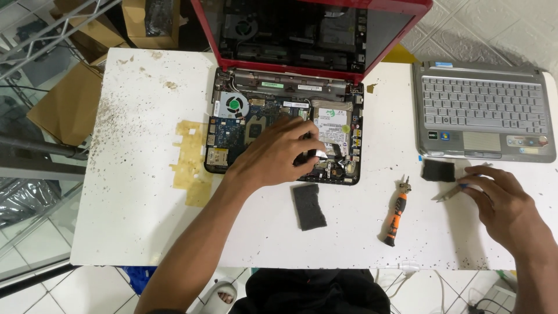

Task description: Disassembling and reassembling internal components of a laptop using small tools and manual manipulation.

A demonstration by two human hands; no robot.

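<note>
At frame centre the opened red laptop base is touched by the left hand with fingers spread, while slim metal tweezers are pinched by the right hand at lower right.

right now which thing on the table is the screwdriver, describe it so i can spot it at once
Start at the white table, then look right of the opened red laptop, below the silver laptop. The screwdriver lies between the person's left hand and right hand. It alone has an orange and black handle; the nearby pads are flat and dark.
</note>
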